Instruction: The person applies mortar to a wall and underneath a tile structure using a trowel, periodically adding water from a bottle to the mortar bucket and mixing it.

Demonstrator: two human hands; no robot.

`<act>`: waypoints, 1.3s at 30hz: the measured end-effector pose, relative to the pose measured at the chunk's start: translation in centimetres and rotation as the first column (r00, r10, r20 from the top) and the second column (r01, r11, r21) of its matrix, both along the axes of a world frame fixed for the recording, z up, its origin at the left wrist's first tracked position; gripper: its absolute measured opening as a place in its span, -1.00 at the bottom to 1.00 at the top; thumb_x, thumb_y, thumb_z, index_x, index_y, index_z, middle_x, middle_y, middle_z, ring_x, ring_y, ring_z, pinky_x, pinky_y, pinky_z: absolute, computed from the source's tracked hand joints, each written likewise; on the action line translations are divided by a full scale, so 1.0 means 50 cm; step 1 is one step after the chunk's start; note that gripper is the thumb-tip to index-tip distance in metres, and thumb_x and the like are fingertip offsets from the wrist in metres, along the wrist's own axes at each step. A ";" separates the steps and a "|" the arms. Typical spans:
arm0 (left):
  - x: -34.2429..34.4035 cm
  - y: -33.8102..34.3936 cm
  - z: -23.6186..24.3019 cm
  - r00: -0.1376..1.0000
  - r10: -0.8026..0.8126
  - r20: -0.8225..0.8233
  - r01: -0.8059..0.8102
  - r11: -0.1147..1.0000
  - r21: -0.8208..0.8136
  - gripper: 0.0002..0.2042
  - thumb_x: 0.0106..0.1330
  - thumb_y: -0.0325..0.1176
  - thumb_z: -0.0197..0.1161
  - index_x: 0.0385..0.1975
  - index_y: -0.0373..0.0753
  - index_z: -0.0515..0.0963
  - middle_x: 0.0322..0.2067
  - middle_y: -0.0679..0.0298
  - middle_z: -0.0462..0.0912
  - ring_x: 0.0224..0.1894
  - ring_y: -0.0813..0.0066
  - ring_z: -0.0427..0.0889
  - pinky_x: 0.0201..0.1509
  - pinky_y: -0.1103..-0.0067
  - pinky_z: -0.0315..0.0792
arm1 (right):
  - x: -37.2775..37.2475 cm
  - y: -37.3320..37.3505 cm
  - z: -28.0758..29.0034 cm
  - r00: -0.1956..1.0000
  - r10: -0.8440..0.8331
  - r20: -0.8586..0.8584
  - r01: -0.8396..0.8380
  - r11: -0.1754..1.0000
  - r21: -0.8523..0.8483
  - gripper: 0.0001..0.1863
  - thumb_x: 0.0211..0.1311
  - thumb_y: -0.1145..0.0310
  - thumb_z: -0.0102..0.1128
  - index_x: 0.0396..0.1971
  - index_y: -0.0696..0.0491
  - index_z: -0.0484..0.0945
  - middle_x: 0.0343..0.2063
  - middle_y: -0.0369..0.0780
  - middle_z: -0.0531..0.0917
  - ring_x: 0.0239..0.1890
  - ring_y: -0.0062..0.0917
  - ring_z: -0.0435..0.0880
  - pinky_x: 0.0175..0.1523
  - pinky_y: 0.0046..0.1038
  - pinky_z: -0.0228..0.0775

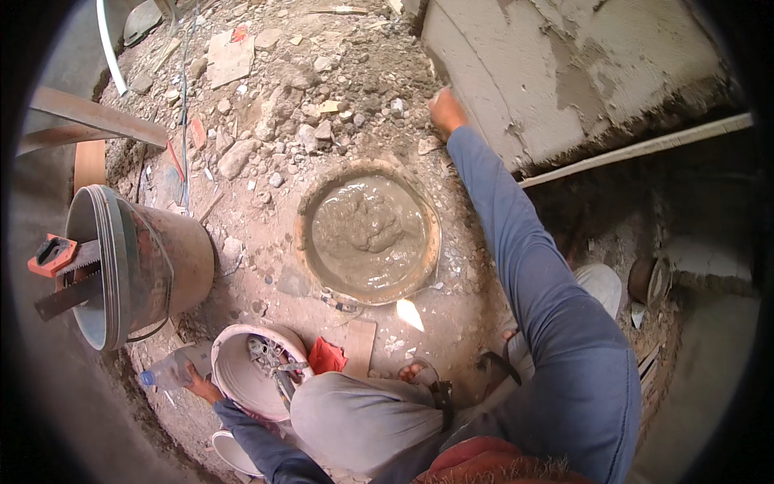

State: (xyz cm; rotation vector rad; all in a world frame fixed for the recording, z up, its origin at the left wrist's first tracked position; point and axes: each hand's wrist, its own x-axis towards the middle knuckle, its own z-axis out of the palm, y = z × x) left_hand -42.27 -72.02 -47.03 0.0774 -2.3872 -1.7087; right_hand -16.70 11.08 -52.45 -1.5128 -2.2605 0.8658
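Observation:
My left hand (203,384) is closed round the near end of a clear plastic bottle (171,370) with a blue cap, low at the left beside a pail. The bottle lies tilted, its cap pointing away to the left. My right arm stretches far forward, and my right hand (447,111) is curled at the edge of a wet-plastered grey block (516,73). Whatever its fingers hold, if anything, is hidden. Between my arms a round basin (301,234) stands on the ground, filled with wet grey mortar (367,230).
At the left, a large bucket (181,262) holds a handsaw (74,262) with an orange handle. A smaller pail (234,375) contains metal tools. Rubble (282,121) covers the ground beyond the basin. A long wooden strip (637,151) runs along the block's lower edge.

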 end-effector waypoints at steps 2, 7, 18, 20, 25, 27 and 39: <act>-0.022 -0.026 -0.004 0.999 -0.013 -0.049 0.008 0.995 -0.100 -0.29 0.29 -0.24 0.35 0.38 -0.19 0.15 0.29 0.02 0.29 0.20 0.13 0.40 0.20 0.28 0.42 | 0.008 -0.085 -0.036 0.999 0.024 -0.043 -0.025 0.999 -0.044 -0.59 0.33 0.28 0.06 -0.07 0.37 0.38 -0.17 0.17 0.61 -0.23 -0.07 0.69 -0.11 -0.25 0.53; 0.021 -0.074 -0.039 0.998 0.043 0.036 -0.040 0.996 -0.079 -0.33 0.28 -0.30 0.35 0.36 -0.22 0.18 0.27 0.00 0.31 0.23 0.12 0.37 0.25 0.29 0.38 | 0.030 -0.228 0.058 0.813 0.574 -0.098 -0.582 0.799 -0.148 -0.49 0.31 0.13 0.15 0.00 0.29 0.38 -0.12 0.15 0.61 -0.11 -0.06 0.65 0.00 -0.19 0.49; -0.006 -0.064 -0.043 0.997 0.074 0.028 -0.058 0.927 -0.371 -0.22 0.21 -0.24 0.42 0.37 -0.30 0.14 0.31 -0.02 0.26 0.24 0.10 0.37 0.33 0.29 0.31 | 0.187 -0.266 0.285 0.790 0.595 0.147 -0.600 0.800 -0.017 -0.30 0.39 -0.03 0.00 0.33 0.17 0.25 0.29 0.13 0.35 0.34 -0.13 0.34 0.41 -0.21 0.15; -0.018 -0.084 -0.047 0.998 -0.041 0.046 0.046 0.991 -0.124 -0.22 0.22 -0.25 0.41 0.38 -0.30 0.12 0.29 -0.04 0.26 0.25 0.12 0.36 0.32 0.30 0.33 | 0.208 -0.292 0.440 0.698 0.667 0.263 -0.656 0.742 -0.139 -0.28 0.40 -0.05 -0.01 0.32 0.21 0.24 0.23 0.07 0.43 0.23 -0.09 0.46 0.28 -0.23 0.31; -0.020 -0.058 -0.029 0.987 -0.011 -0.161 -0.010 0.991 -0.130 -0.24 0.19 -0.32 0.44 0.34 -0.31 0.14 0.25 -0.02 0.29 0.24 0.12 0.36 0.30 0.30 0.35 | 0.168 -0.381 0.619 0.337 0.602 0.724 -0.851 0.524 -0.040 -0.60 0.37 0.05 0.06 0.01 0.02 0.52 -0.31 -0.07 0.68 -0.22 -0.18 0.70 -0.08 -0.15 0.54; -0.018 -0.015 -0.022 0.993 -0.014 -0.114 0.004 0.996 -0.087 -0.22 0.18 -0.30 0.46 0.33 -0.31 0.14 0.23 -0.02 0.31 0.24 0.12 0.36 0.29 0.31 0.35 | 0.147 -0.384 0.539 0.355 0.621 0.699 -0.916 0.381 0.127 -0.72 0.33 0.14 0.09 -0.13 -0.04 0.61 -0.41 -0.16 0.70 -0.33 -0.23 0.72 -0.20 -0.15 0.58; 0.014 -0.001 -0.008 0.996 0.002 -0.094 -0.001 1.000 0.011 -0.21 0.18 -0.26 0.48 0.31 -0.35 0.13 0.21 -0.02 0.34 0.19 0.12 0.40 0.30 0.32 0.31 | 0.180 -0.570 0.576 0.202 0.602 0.773 -0.950 0.311 0.006 -0.64 0.41 0.11 0.02 -0.40 0.11 0.56 -0.59 -0.13 0.62 -0.52 -0.30 0.67 -0.35 -0.21 0.52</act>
